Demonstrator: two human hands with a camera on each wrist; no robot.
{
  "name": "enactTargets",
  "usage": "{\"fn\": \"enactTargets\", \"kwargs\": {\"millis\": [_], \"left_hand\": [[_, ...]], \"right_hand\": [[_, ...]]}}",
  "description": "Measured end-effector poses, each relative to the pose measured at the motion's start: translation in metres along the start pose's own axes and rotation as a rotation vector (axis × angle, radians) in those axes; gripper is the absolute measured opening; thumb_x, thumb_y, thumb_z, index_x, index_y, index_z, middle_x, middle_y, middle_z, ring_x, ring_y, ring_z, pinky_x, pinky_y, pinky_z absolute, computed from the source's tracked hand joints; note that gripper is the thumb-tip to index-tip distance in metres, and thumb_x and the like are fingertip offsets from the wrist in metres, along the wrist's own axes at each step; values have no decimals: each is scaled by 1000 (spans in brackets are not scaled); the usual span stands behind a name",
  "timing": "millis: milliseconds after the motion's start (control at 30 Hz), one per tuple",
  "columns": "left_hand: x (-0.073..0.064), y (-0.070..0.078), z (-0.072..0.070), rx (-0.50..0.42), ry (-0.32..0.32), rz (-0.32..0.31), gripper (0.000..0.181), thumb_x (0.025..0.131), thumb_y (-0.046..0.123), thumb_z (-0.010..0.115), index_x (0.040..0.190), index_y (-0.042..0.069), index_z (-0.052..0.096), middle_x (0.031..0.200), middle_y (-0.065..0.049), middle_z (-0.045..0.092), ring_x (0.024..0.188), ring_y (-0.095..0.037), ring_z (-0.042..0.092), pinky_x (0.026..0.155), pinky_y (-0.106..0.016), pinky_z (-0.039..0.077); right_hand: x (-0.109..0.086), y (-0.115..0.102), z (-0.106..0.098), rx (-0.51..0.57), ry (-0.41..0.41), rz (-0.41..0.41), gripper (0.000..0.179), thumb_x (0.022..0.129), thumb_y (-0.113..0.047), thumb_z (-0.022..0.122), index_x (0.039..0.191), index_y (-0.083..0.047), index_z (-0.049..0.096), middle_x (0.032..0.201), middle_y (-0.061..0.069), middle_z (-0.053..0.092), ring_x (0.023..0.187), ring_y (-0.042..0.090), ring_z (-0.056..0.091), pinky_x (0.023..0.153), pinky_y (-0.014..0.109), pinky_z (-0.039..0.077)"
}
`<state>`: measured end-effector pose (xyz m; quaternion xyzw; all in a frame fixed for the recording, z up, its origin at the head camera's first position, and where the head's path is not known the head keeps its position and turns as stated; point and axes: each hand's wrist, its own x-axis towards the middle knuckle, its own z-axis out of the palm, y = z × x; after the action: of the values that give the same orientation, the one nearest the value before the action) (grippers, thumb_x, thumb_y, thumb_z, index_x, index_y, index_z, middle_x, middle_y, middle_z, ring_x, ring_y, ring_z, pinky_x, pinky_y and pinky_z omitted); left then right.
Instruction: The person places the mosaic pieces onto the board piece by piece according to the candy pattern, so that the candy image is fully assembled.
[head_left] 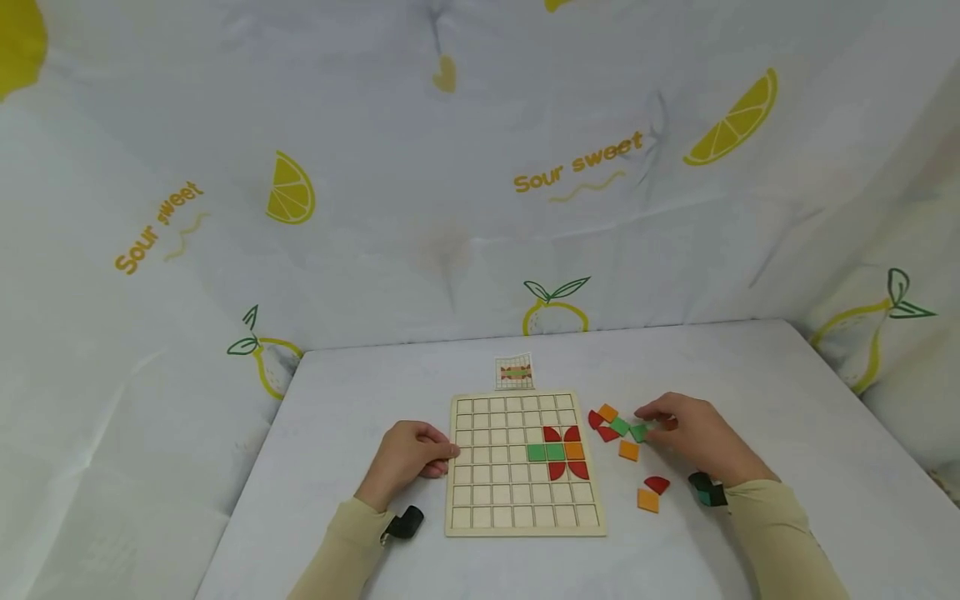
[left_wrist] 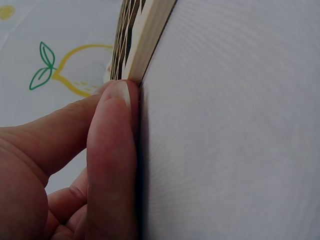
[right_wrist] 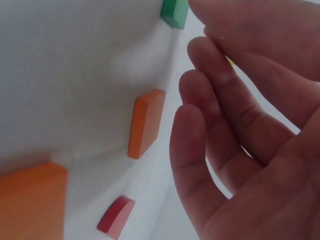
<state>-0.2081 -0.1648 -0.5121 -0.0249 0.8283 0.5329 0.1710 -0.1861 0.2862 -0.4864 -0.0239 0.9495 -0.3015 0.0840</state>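
A pale wooden grid board (head_left: 491, 496) lies on the table. Its left edge is pinched by my left hand (head_left: 408, 454); in the left wrist view the thumb (left_wrist: 112, 145) presses against the board's rim (left_wrist: 150, 40). Two green squares (head_left: 555, 452), one orange square (head_left: 574, 451) and several red quarter-circles (head_left: 577, 471) sit in the right-hand cells. To the right of the board, my right hand (head_left: 693, 429) hovers with parted fingers, thumb and index around a loose green square (head_left: 638, 432). In the right wrist view, that green tile (right_wrist: 174, 14) stands beside the thumb, not visibly gripped.
More loose tiles lie between board and right hand: an orange square (head_left: 628, 451), another green square (head_left: 619, 427) and red quarter-circles (head_left: 608, 433). Nearer sit a red quarter-circle (head_left: 657, 485) and an orange square (head_left: 648, 500). Behind the board stands a small pattern card (head_left: 515, 372).
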Motion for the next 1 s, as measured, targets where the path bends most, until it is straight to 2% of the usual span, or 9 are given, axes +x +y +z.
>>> {"fn": "enactTargets", "kwargs": {"millis": [267,567,1000], "left_hand": [[1,-2,0,-2,-1,1,26,87,23,91,97,4,77,77,-6,78,64,-11,73,64,-27,66],[-1,3,-1,11,-6,7,23,89,23,90,95,5,77,80,-6,80,64,-10,72,64,-26,65],[1,0,0,6,-1,-5,23,89,22,90,95,5,77,78,-6,79,64,-10,72,64,-26,65]], "right_hand": [[2,4,1,-29,-19,-14,27,96,-9,78,124,-6,78,123,15,74,111,33,65,100,59,61],[4,6,2,-58,-13,-35,26,94,-6,80,119,-7,79,119,13,74,107,30,66,98,58,62],[5,7,0,-62,-30,-11,22,93,-9,81,115,-8,81,114,10,75,103,27,65,95,55,63]]}}
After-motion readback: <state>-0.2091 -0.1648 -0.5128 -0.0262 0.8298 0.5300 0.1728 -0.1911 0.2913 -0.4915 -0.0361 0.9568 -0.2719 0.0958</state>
